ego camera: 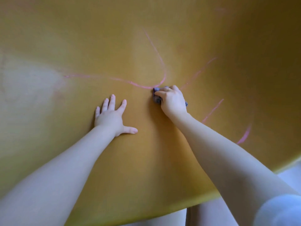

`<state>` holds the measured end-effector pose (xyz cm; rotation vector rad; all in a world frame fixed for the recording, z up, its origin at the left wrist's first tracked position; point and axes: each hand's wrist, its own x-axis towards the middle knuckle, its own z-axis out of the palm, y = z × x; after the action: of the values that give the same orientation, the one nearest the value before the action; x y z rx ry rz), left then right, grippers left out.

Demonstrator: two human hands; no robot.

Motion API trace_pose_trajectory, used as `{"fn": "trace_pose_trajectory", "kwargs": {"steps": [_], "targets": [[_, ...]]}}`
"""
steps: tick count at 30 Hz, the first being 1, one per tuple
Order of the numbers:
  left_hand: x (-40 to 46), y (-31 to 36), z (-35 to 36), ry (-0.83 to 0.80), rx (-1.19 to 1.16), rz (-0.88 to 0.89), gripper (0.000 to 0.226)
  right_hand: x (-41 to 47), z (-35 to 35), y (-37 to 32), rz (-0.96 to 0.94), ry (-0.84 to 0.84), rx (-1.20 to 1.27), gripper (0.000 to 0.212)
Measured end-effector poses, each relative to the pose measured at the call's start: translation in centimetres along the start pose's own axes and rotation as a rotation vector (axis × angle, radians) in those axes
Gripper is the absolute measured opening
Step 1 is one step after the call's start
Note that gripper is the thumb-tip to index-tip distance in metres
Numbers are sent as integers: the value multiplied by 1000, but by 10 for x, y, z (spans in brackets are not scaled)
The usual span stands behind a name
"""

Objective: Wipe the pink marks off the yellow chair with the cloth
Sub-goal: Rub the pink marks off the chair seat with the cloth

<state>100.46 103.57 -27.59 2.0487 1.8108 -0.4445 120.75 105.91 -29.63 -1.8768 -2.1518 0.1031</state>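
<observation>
Yellow chair (81, 38) surface fills nearly the whole view; a pale floor strip and a white sleeve edge show at the near right corner.

Left hand (112, 116): flat on the seat, fingers spread and straight, thumb out to the right. Holds nothing; judged to be bracing.

Right hand (171, 101): fingers curled over a bunched grey-purple cloth (156, 89), pressing it to the chair. Cloth is mostly hidden under the hand; only small bits show at its left and right edges.

Pink marks:
- long curved line (114, 78) runs from mid left to the cloth, then loops up and away far of it. The cloth sits right at the near end of this loop, touching it.
- fainter stroke (199, 72) just right of the hand, rising to the far right.
- short stroke (213, 110) near right of the wrist.
- thick smear (245, 135) further to the near right.
- very faint trace at far right top; too dim to be sure.

Pale hazy patch (29, 79) at the left: possibly wiped area or glare, cannot tell.

Judgement: early stage. Most marks are intact and most of the wiping is left to do.
</observation>
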Motion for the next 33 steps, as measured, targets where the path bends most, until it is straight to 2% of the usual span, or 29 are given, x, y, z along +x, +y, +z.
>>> {"fn": "trace_pose_trajectory", "kwargs": {"steps": [3, 5, 8, 12, 14, 17, 19, 21, 23, 27, 30, 33], "targets": [[-2, 0, -1, -8, -7, -2, 115, 9, -1, -3, 77, -55, 14, 29], [-2, 1, -1, -18, -7, -6, 115, -10, -2, -7, 25, -109, 60, 29], [-1, 6, -5, -30, 42, -7, 116, -65, -5, -15, -124, -67, 164, 38], [0, 23, -6, 30, 124, 193, 111, -91, -14, -12, -312, 74, 87, 27], [0, 31, -2, -24, 89, 268, 111, -71, -11, 2, -343, 97, 38, 23], [1, 33, 2, -78, 23, 261, 113, -25, -6, 28, -216, 90, -33, 29], [2, 33, 3, -81, 17, 260, 114, 2, -7, 38, -67, 108, -40, 30], [3, 34, 2, -80, 11, 257, 115, 17, -8, 36, 109, 141, -6, 36], [3, 35, 1, -81, 5, 260, 116, 16, -7, 24, 167, 143, 12, 37], [2, 35, -1, -86, -3, 259, 116, -39, 1, 1, -39, 81, 50, 34], [0, 37, -3, -82, 6, 252, 115, -89, -4, -17, -85, 39, 85, 32], [-2, 37, -3, -89, 5, 233, 115, -103, -6, -16, -191, 61, 46, 31]]}}
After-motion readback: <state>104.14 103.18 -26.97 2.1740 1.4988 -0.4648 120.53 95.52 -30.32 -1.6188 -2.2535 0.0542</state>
